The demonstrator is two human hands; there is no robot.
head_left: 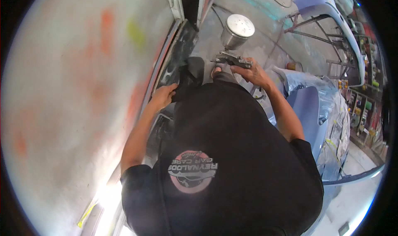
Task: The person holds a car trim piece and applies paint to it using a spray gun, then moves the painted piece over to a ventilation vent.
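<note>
My right hand [256,75] is closed around the handle of a spray gun [230,58]. A round metal paint cup [237,32] with a pale, smudged lid sits on top of the gun. The nozzle side points left, toward the wall-like panel. My left hand [163,97] is closed at the edge of some black cloth [191,73], its fingertips partly hidden in the dark folds. Whether that cloth is loose or part of my clothing is hard to make out. Part of a foot [216,71] shows below the gun.
A large pale panel [74,78] with orange and yellow smears fills the left, with a dark scuffed sill [176,47] along it. To the right, bluish car-body parts [304,105] lie among plastic sheeting [327,86]; another [317,3] rests on a metal stand [311,33]. Cluttered shelves [365,107] stand beyond.
</note>
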